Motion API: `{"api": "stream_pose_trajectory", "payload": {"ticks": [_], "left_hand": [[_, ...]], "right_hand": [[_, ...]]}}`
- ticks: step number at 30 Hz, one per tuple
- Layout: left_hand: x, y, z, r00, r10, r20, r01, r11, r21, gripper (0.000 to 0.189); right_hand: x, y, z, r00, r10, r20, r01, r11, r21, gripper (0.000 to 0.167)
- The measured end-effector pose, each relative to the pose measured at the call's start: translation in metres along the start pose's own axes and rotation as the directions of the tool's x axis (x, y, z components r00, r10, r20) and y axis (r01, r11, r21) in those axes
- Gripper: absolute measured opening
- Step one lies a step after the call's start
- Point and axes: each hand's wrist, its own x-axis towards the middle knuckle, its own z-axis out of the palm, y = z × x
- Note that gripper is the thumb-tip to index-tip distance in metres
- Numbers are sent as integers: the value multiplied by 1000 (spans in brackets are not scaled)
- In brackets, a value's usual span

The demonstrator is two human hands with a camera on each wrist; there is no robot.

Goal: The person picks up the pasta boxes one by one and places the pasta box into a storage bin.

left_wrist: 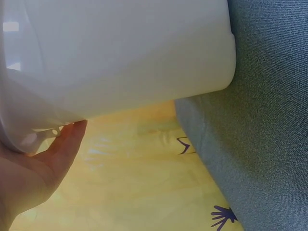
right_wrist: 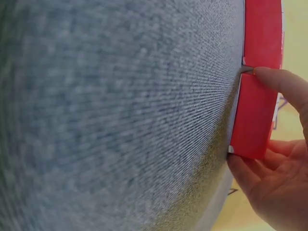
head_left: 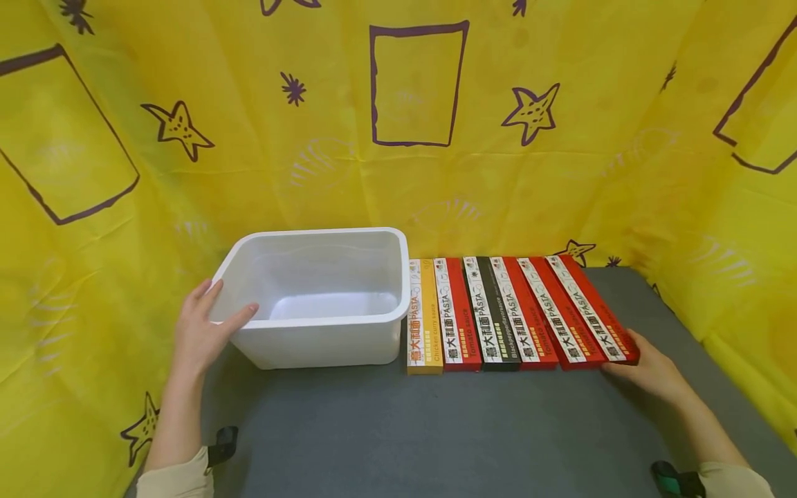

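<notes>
My left hand (head_left: 200,328) grips the left front corner of a white plastic bin (head_left: 324,344), thumb over the rim and fingers along the outer side. No contents show inside the bin. In the left wrist view, the fingers lie beneath the rim by a small tab. On the right, my right hand (head_left: 652,373) pinches the near end of the rightmost red pasta box (head_left: 594,311), which lies slanted on the table. The right wrist view has the thumb at one side of that box's end (right_wrist: 254,115) and fingers at the opposite side.
Beside the bin, more pasta boxes lie in a row: a yellow one (head_left: 434,315), a black one (head_left: 498,315) and several red ones, including this red box (head_left: 459,315). They rest on a dark grey tabletop (head_left: 405,429). A yellow patterned cloth (head_left: 336,187) hangs behind and at both sides.
</notes>
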Motion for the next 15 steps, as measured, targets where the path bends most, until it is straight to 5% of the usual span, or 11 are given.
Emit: {"api": "stream_pose_trajectory", "payload": {"ticks": [8, 15], "left_hand": [[-1, 1, 2, 1000, -14, -2, 14, 1000, -23, 85], [-1, 1, 2, 1000, -11, -9, 11, 1000, -25, 85]], "right_hand": [[-3, 1, -1, 999, 39, -13, -39, 999, -17, 99], [2, 2, 1, 1000, -9, -25, 8, 1000, -15, 93]]}}
